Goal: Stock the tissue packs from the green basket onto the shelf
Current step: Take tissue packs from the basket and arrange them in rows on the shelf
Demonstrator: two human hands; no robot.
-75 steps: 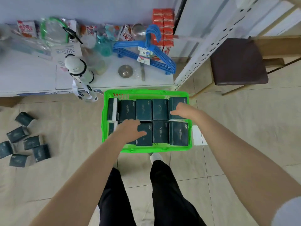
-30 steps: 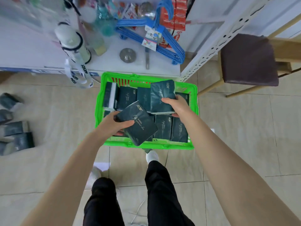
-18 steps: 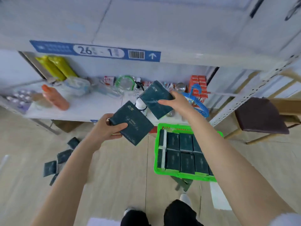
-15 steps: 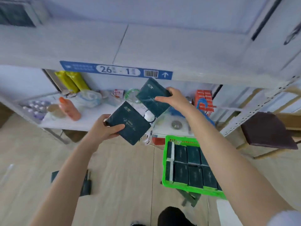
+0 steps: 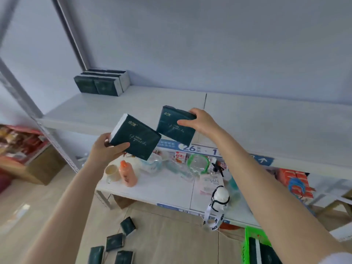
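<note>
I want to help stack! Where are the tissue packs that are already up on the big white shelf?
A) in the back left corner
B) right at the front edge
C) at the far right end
A: the stacked packs sit in the back left corner of the shelf, against the wall.

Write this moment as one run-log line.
left hand: grips tissue pack | right hand: grips second tissue pack | both: not yet on upper shelf

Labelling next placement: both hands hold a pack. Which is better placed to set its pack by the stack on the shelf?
Probably left. The left hand holds its pack on the side nearer the stack at the back left of the shelf; the right hand would reach across it.
</note>
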